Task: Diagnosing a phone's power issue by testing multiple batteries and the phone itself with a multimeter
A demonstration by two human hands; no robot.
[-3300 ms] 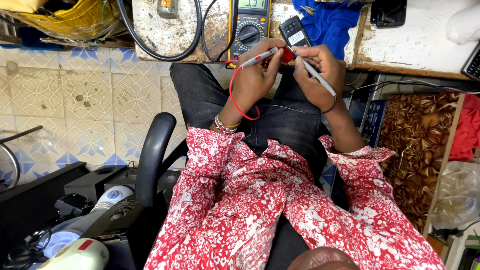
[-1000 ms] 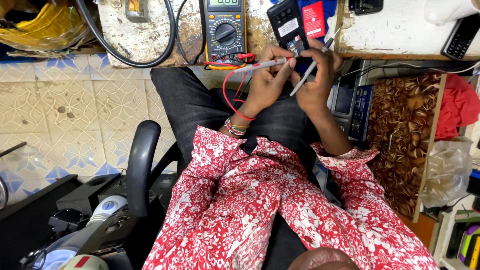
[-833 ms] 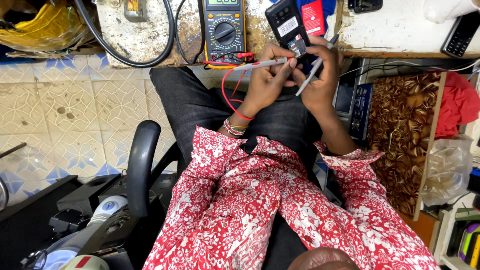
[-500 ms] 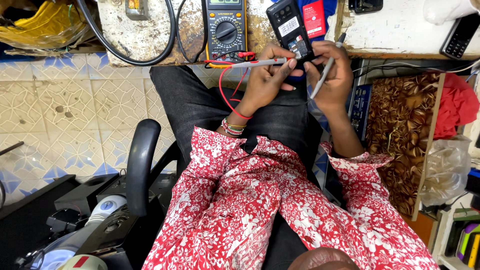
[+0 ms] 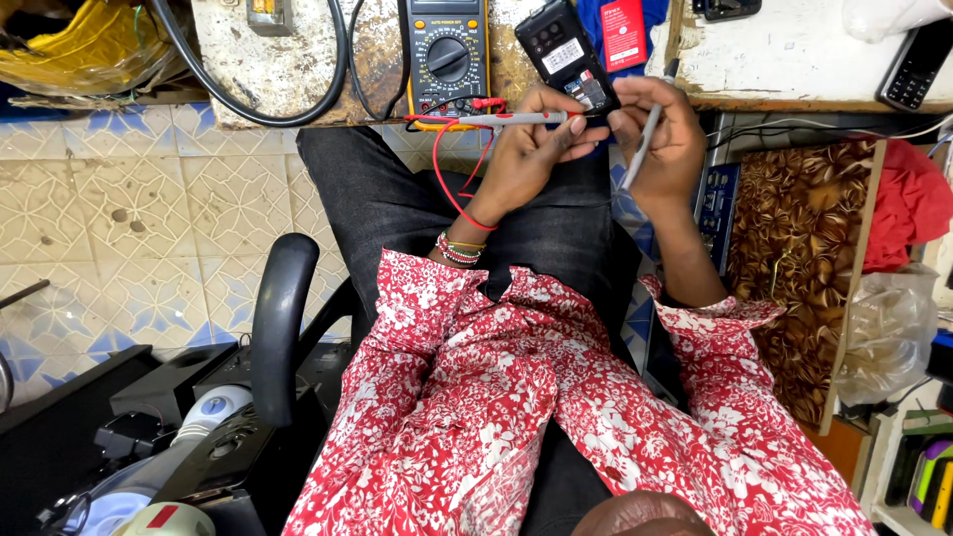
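From the head camera, looking down, the person sits in a chair with a red and white flowered shirt (image 5: 556, 417) and dark trousers. Both hands are up at the edge of a worn, scratched white worktop (image 5: 784, 60).

The left hand (image 5: 526, 149) is closed around a thin grey and red test probe (image 5: 516, 118), gripping it like a pen. A red wire (image 5: 452, 184) loops from the probe back to a yellow and black meter with a round dial (image 5: 449, 55), which lies flat on the worktop.

The right hand (image 5: 670, 134) is closed around a second thin probe with a dark tip (image 5: 647, 134), held upright between thumb and fingers.

Between the two hands lies a small black phone with its back open (image 5: 568, 55), resting on the worktop edge. Both hands touch it or sit just beside it.

The phone looks light, stiff and easy to break inside, so I think it is best held by its sides. The probes look light, hard and thin; the plastic shaft is the safe place to grip. The wire is soft and bendy and could snag.

A black phone with keys (image 5: 911, 65) lies well apart on the right.
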